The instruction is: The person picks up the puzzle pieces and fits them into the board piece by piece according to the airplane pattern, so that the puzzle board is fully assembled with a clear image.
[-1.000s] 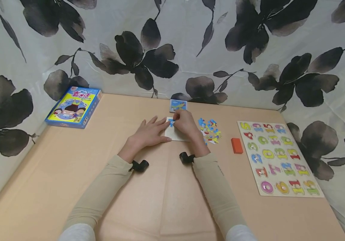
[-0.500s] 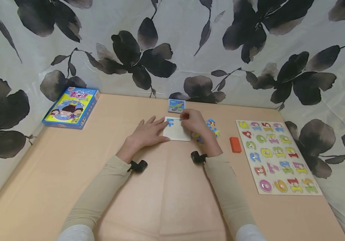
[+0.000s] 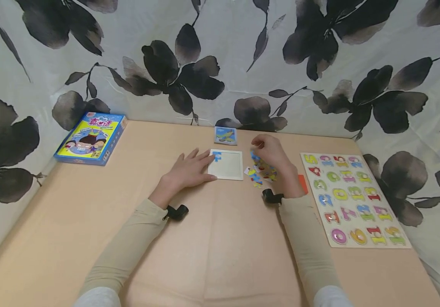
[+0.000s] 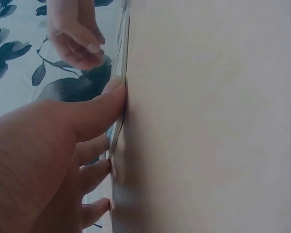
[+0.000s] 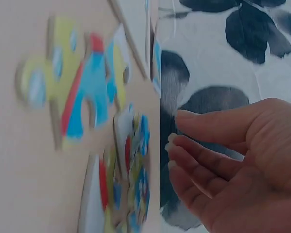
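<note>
My left hand (image 3: 187,172) lies with spread fingers at the left side of a white puzzle tray (image 3: 230,169), fingertips touching its edge. Joined blue jigsaw pieces (image 3: 217,157) sit in the tray's upper left corner. Over a heap of loose jigsaw pieces (image 3: 256,176) right of the tray hovers my right hand (image 3: 274,152). In the right wrist view the thumb and fingers of that right hand (image 5: 218,165) are loosely bent with a gap between them, holding nothing. Yellow and blue jigsaw pieces (image 5: 93,87) lie nearby on the table.
Behind the tray stands a small blue picture box or card (image 3: 225,136). A blue and yellow box (image 3: 89,140) lies at the back left. On the right are an orange-red block (image 3: 302,183), partly behind my right arm, and a number board (image 3: 352,200). Floral cloth (image 3: 243,55) borders the table.
My right hand has moved from the tray's upper left corner rightward to the loose jigsaw pieces, uncovering the tray. The left hand stays at the tray's left edge.
</note>
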Action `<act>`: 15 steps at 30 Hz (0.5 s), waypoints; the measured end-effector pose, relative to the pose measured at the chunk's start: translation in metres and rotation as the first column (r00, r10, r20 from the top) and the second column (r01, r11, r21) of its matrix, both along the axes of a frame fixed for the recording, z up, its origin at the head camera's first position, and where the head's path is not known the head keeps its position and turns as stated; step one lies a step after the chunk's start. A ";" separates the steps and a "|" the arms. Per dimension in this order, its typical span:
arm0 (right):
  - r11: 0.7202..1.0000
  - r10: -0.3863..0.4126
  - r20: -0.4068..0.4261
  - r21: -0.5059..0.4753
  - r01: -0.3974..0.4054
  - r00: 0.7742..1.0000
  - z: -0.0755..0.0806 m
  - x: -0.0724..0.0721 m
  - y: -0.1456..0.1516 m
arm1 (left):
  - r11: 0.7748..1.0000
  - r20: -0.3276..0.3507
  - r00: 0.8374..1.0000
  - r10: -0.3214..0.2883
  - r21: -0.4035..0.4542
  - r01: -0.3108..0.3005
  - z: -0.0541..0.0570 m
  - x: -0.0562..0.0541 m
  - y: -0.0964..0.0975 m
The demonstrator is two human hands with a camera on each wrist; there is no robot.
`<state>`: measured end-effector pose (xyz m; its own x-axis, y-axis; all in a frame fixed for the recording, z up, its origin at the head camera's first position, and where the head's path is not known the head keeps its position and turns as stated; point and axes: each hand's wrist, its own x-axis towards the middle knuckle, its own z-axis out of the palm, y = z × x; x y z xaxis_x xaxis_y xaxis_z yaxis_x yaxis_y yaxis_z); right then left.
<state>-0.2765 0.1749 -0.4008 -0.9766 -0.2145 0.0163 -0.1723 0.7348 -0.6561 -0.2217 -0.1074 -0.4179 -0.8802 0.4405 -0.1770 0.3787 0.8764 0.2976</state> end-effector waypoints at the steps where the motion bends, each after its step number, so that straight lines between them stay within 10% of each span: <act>1: 1.000 0.002 0.001 0.015 -0.002 1.000 0.000 -0.001 0.002 | 1.000 -0.002 1.000 0.002 -0.008 -0.002 -0.001 0.000 0.000; 15: 0.993 -0.008 0.088 0.115 -0.003 0.996 -0.012 -0.002 0.001 | 1.000 -0.013 1.000 -0.019 0.016 0.020 -0.002 0.001 0.002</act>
<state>-0.2786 0.1757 -0.4127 -0.9736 -0.2075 -0.0946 -0.1155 0.8064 -0.5800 -0.2210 -0.1057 -0.4196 -0.8735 0.4603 -0.1583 0.3996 0.8638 0.3067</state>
